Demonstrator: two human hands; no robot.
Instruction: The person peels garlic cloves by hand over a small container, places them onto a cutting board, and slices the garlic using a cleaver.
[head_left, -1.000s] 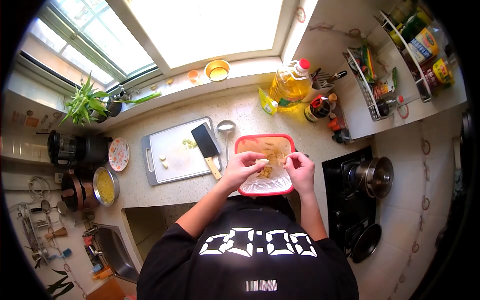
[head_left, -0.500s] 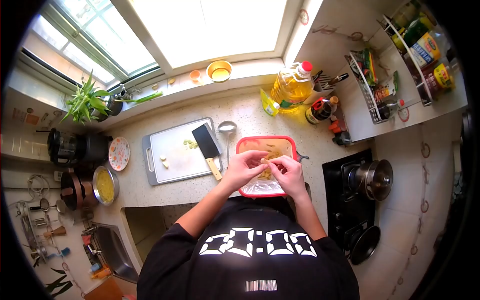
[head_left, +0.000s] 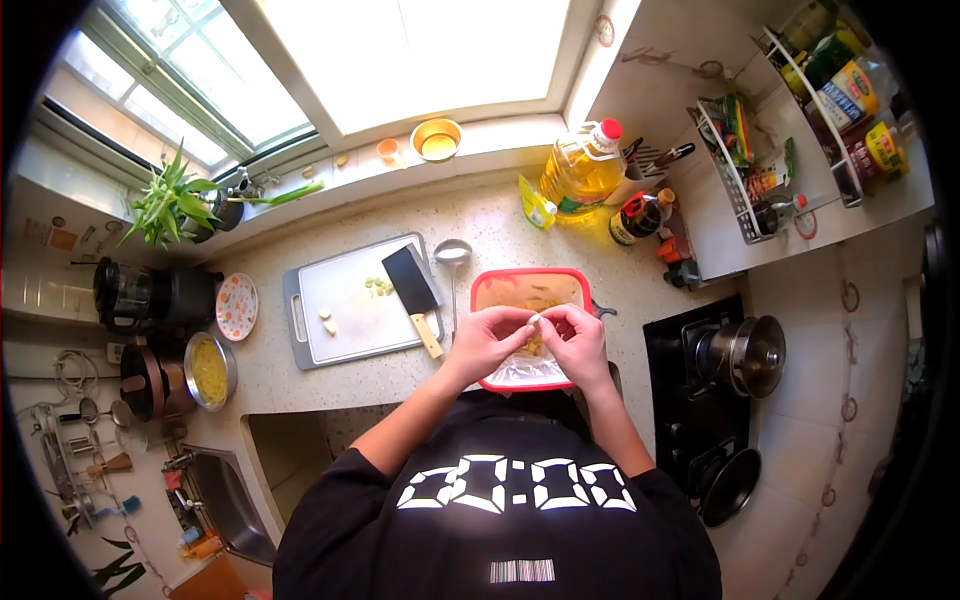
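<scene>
Over a red-rimmed bin (head_left: 531, 273), my left hand (head_left: 486, 345) and my right hand (head_left: 574, 345) meet fingertip to fingertip. Pinched between them is a small pale garlic clove (head_left: 535, 320), mostly covered by the fingers. Inside the bin, yellowish scraps and a clear plastic liner (head_left: 522, 374) show below the hands. Left of my hands lies a cutting board (head_left: 340, 270) with a cleaver (head_left: 410, 283) across its right side. Whole peeled cloves (head_left: 327, 321) and pale green chopped pieces (head_left: 379, 287) rest on the board.
A ladle (head_left: 453, 253) lies between board and bin. Behind stand an oil jug (head_left: 580, 175) and a dark sauce bottle (head_left: 633, 219). To the right is a stove with a lidded pot (head_left: 755, 357). At left are a metal bowl (head_left: 210, 371) and a dotted plate (head_left: 237, 306).
My fingers have shifted slightly around the clove, and it now looks whiter. Both hands stay over the bin. The board and cleaver have not moved.
</scene>
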